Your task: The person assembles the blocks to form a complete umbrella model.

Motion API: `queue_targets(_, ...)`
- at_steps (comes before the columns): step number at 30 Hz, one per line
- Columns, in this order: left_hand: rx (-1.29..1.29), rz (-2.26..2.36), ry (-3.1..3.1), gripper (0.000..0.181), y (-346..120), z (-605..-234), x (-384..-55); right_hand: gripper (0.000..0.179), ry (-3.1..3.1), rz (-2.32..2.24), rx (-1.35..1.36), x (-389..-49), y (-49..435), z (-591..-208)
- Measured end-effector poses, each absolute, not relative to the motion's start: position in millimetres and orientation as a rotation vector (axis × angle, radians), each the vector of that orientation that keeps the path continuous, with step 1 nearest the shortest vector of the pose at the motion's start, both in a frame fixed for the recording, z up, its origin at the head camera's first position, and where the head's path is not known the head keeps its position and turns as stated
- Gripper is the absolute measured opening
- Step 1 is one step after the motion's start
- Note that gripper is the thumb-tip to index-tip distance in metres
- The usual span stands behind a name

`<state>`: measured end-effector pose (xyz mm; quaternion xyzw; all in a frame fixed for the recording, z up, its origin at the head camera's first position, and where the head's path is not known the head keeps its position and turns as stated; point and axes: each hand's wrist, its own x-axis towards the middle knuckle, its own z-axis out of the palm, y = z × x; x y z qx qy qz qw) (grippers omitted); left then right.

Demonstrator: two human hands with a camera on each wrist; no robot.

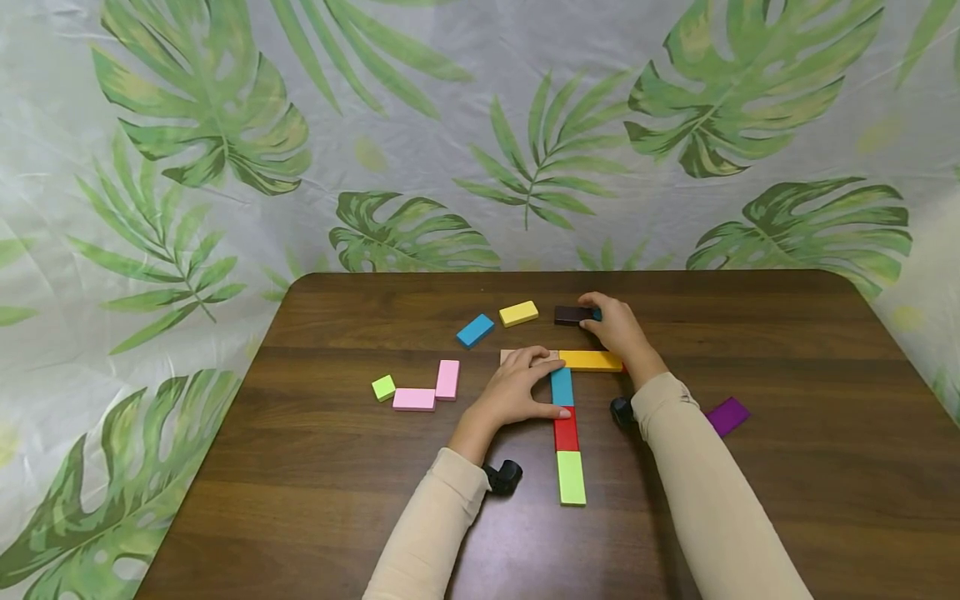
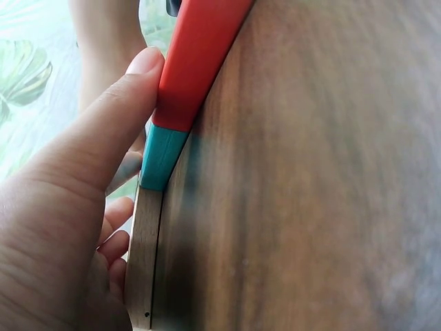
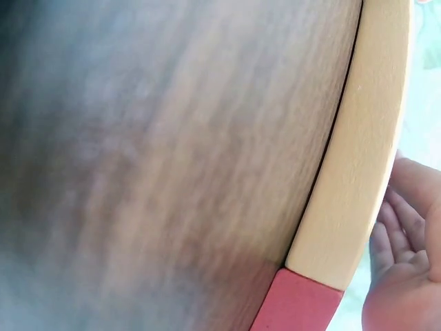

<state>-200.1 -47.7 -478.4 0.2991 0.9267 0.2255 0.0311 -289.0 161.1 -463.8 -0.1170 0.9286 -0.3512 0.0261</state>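
Black block lies at twelve o'clock from the orange block on the desk, its three-o'clock end within the right hand's curled fingers. Positioning seems underway, probably calling for a steady pinch; at seven o'clock, the left hand's spread fingers grip nothing.

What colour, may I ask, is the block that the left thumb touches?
The block is red; the left wrist view shows it best.

I'm facing a monstera-leaf-printed cloth that is hanging behind the brown wood-grain table and spreading past both its sides.
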Motion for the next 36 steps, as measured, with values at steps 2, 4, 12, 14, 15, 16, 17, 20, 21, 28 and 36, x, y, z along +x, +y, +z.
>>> queue_targets(2,0.922,0.693,2.857,0.076,-47.9,-478.1,-200.0,0.038,2.870,-1.096,-0.373,-288.7,159.8,-462.3)
queue_targets(4,0.922,0.693,2.859,0.076,-48.1,-478.1,-200.1,0.038,2.872,-1.105,-0.371,-288.5,158.4,-460.5)
queue_targets(12,0.928,0.702,2.857,0.077,-48.4,-478.1,-200.6,0.038,2.914,-1.082,-0.352,-290.6,153.5,-455.9)
queue_targets(14,0.927,0.704,2.857,0.077,-48.4,-478.0,-200.6,0.038,2.925,-1.074,-0.359,-291.6,151.8,-455.5)
queue_targets(15,0.928,0.706,2.857,0.077,-48.4,-478.0,-200.8,0.038,2.928,-1.069,-0.364,-292.1,151.2,-455.4)
queue_targets(16,0.926,0.711,2.856,0.077,-48.4,-477.8,-200.8,0.038,2.932,-1.063,-0.368,-292.6,150.6,-455.4)
queue_targets(17,0.925,0.713,2.857,0.077,-48.4,-477.9,-200.8,0.038,2.933,-1.059,-0.367,-293.0,150.4,-455.5)
queue_targets(20,0.931,0.715,2.857,0.077,-47.8,-478.4,-201.2,0.038,2.938,-1.043,-0.350,-293.7,150.6,-456.5)
queue_targets(21,0.933,0.716,2.858,0.077,-47.8,-478.6,-201.3,0.038,2.940,-1.036,-0.348,-293.8,150.9,-457.0)
queue_targets(28,0.935,0.711,2.865,0.077,-47.6,-480.0,-202.1,0.037,2.948,-1.024,-0.315,-294.1,153.3,-459.5)
queue_targets(36,0.924,0.702,2.863,0.077,-48.4,-481.4,-202.0,0.038,2.948,-1.010,-0.305,-291.6,153.3,-460.6)
